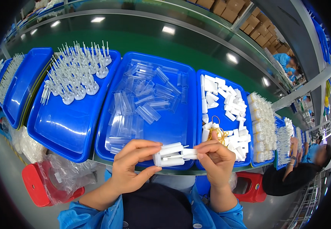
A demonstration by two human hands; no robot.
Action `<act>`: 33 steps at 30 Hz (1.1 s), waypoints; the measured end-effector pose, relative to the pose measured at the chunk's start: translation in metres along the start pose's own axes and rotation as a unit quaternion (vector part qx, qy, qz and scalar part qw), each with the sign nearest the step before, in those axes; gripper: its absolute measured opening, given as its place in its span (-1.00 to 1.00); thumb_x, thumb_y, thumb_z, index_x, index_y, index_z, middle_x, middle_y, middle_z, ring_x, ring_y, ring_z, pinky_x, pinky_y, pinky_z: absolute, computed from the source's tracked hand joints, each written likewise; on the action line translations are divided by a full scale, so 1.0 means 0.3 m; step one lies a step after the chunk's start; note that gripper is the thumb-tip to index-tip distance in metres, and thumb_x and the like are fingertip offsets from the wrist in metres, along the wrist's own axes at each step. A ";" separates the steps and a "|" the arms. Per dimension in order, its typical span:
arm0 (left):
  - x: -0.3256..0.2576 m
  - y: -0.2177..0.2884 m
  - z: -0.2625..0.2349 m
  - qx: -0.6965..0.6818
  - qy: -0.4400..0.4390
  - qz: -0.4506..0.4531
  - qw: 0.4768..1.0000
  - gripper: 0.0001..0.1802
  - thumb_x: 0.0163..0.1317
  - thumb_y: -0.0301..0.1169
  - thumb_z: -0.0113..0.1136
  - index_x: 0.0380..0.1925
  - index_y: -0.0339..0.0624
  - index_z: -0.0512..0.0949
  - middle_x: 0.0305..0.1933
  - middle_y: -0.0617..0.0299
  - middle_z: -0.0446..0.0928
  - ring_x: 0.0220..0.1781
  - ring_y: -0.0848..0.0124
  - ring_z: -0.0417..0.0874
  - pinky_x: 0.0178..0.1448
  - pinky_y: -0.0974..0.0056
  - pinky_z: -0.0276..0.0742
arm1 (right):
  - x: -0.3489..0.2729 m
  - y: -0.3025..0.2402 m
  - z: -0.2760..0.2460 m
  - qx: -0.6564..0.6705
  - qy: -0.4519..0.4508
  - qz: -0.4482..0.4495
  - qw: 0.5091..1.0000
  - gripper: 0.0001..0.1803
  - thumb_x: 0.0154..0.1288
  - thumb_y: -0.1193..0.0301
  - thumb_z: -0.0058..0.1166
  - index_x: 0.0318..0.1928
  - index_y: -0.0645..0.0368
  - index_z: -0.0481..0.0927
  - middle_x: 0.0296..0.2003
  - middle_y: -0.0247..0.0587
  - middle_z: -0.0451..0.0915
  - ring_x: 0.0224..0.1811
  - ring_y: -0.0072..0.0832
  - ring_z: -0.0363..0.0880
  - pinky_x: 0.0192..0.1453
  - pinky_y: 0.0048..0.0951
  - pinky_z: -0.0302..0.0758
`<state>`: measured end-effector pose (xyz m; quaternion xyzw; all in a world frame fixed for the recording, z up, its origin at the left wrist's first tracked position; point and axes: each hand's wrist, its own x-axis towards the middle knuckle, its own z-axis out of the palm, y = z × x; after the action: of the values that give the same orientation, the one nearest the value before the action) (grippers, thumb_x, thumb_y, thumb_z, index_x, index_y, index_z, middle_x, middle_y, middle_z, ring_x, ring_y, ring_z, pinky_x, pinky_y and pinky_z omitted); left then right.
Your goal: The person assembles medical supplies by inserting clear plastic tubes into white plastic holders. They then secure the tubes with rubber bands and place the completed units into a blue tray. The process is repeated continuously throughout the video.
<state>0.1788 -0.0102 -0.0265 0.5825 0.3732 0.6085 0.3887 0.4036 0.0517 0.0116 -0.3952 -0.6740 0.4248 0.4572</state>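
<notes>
In front of my body, over the near edge of the trays, my left hand (133, 168) grips the clear end of a bundle of white plastic tubes (171, 156) lying sideways. My right hand (217, 160) is closed on a small white plastic piece (189, 152) at the bundle's other end, with thin pins beside it. Whether that piece is seated on a tube cannot be told. Just beyond my right hand, white plastic caps (230, 101) and yellow rubber bands (218, 133) lie in a blue tray. Clear plastic tubes (148, 103) lie in the larger tray beyond my left hand.
Left of these, a blue tray (60, 129) holds white stems on round bases (82, 74). Bundled white parts (263, 126) are stacked at right. A green conveyor (142, 36) runs behind. Red stools (37, 183) stand below the table. A co-worker (299, 168) is at far right.
</notes>
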 end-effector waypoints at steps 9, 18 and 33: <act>0.004 -0.004 -0.008 0.043 -0.010 0.015 0.999 -0.50 0.03 -0.69 0.35 0.06 -0.43 0.55 0.08 -0.15 0.48 0.16 0.06 0.60 0.14 0.16 0.68 | 0.005 -0.023 -0.038 0.000 -0.055 0.031 0.998 -0.81 0.04 0.71 0.19 -0.27 0.39 0.67 -0.27 -0.04 0.69 -0.16 -0.38 0.66 0.57 0.00 -0.25; 0.005 -0.002 0.007 0.074 -0.013 0.009 0.997 -0.46 0.00 -0.62 0.43 0.07 -0.34 0.59 0.08 -0.04 0.54 0.07 0.20 0.64 0.11 0.26 0.63 | 0.023 -0.050 0.000 -0.032 -0.103 -0.014 0.994 -0.84 0.04 0.63 0.26 -0.31 0.22 0.74 -0.29 -0.20 0.72 -0.18 -0.46 0.69 0.57 0.08 -0.47; 0.014 0.041 -0.002 -0.086 0.010 -0.069 0.994 -0.54 0.09 -0.78 0.18 0.05 -0.46 0.50 0.14 -0.05 0.34 0.21 0.14 0.52 0.18 0.16 0.66 | 0.161 0.004 -0.193 -0.289 0.028 -0.158 0.944 -0.83 0.11 0.55 0.21 -0.23 0.17 0.70 -0.35 -0.22 0.68 -0.26 -0.35 0.66 0.32 -0.05 0.30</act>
<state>0.1776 -0.0115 -0.0136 0.5135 0.3625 0.6161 0.4748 0.4459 0.1088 0.0369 -0.4104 -0.8088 0.1225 0.4030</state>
